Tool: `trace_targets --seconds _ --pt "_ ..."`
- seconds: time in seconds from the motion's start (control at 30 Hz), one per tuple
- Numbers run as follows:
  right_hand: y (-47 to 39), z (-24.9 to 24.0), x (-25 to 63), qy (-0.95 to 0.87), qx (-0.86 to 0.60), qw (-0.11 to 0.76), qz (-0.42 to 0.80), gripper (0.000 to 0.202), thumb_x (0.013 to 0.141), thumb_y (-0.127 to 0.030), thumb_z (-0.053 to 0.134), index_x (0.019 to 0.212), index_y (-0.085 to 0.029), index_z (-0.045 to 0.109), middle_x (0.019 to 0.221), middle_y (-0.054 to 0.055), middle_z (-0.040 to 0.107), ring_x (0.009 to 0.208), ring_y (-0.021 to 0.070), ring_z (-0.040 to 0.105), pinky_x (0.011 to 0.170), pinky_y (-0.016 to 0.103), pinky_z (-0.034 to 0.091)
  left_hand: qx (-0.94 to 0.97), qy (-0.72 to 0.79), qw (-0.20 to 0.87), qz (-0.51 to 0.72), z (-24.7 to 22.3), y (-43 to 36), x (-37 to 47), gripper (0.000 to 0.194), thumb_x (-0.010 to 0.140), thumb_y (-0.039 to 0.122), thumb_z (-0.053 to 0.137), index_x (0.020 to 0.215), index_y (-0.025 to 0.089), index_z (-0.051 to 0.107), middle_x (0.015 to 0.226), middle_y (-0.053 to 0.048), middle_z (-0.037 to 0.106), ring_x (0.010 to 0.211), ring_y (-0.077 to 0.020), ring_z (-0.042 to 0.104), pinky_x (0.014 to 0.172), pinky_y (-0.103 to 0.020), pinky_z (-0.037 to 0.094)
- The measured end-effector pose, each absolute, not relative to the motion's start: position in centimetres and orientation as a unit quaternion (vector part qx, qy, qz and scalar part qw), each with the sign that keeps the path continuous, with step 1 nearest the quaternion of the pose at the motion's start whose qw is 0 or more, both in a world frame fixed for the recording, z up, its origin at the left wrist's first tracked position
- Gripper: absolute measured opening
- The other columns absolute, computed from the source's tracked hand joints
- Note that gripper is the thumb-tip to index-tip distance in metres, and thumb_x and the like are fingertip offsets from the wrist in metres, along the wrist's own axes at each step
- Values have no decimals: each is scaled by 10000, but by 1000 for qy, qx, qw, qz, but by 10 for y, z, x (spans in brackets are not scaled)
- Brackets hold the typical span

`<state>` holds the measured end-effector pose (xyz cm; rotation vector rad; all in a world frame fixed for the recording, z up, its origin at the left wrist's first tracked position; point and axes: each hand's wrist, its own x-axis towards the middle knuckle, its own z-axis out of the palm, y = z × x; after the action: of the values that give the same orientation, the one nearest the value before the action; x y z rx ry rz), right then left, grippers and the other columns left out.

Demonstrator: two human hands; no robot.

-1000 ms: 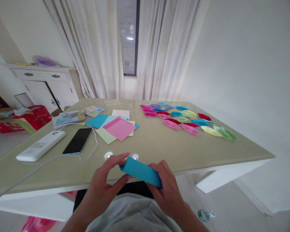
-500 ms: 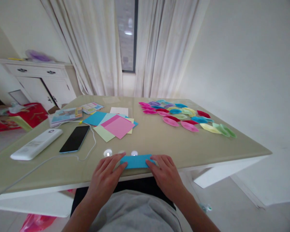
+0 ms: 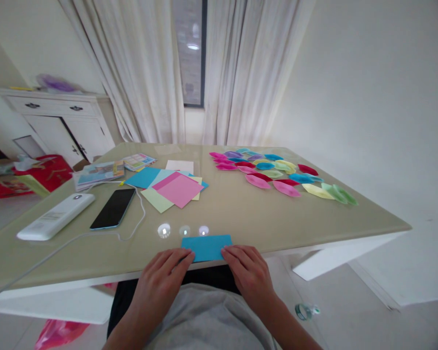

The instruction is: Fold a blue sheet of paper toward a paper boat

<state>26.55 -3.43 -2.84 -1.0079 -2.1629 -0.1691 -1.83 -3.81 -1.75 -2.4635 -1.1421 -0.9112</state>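
Note:
A blue sheet of folded paper (image 3: 207, 248) lies at the table's near edge, wider than it is deep. My left hand (image 3: 165, 274) is closed on its left end, with thumb and fingertips together at the near corner. At the opposite end my right hand (image 3: 248, 272) pinches the near right corner in the same way. The paper's far edge is uncovered, while both near corners are partly hidden under the fingers.
Square coloured sheets (image 3: 178, 189) overlap left of centre. Several leaf-shaped folded papers (image 3: 264, 166) spread over the right side. A black phone (image 3: 114, 209), a white power bank (image 3: 55, 217), a white cable (image 3: 143, 216) and booklets (image 3: 100, 174) occupy the left.
Both hands have drawn back toward my body, from the far edge of the blue paper to its near corners. More of the paper's blue surface shows now.

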Motion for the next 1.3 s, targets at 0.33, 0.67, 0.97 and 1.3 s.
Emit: trace_targets --seconds 0.33,0.67,0.97,1.3 --pt "-28 -16 259 -813 -435 386 20 246 1132 -185 491 1144 -237 732 1030 87 812 975 244 742 879 390 583 -804 -446 49 -389 -18 -38 -11 261 1118 182 480 1239 231 706 1059 -56 815 971 -212 776 891 -321 613" --pt "1 8 257 -799 -468 349 146 157 1075 -182 577 1158 -218 705 1106 91 729 1029 255 700 924 404 579 -802 -540 -6 -256 7 0 0 240 1092 211 521 1124 238 758 1057 -52 754 913 -230 761 780 -330 599" --pt "-4 6 263 -813 -454 335 145 255 935 -260 848 1174 -215 770 1237 112 714 1166 294 660 1035 461 565 -849 -455 65 -261 0 -2 -4 287 1049 62 540 1139 232 752 1077 -54 798 993 -258 724 894 -388 564" --pt "-22 18 260 -742 -364 468 312 57 977 -249 796 926 -227 781 921 45 765 883 210 701 816 333 559 -817 -402 -21 -414 -6 -44 -3 197 1084 203 589 1121 226 781 999 -41 833 894 -211 755 890 -320 552"
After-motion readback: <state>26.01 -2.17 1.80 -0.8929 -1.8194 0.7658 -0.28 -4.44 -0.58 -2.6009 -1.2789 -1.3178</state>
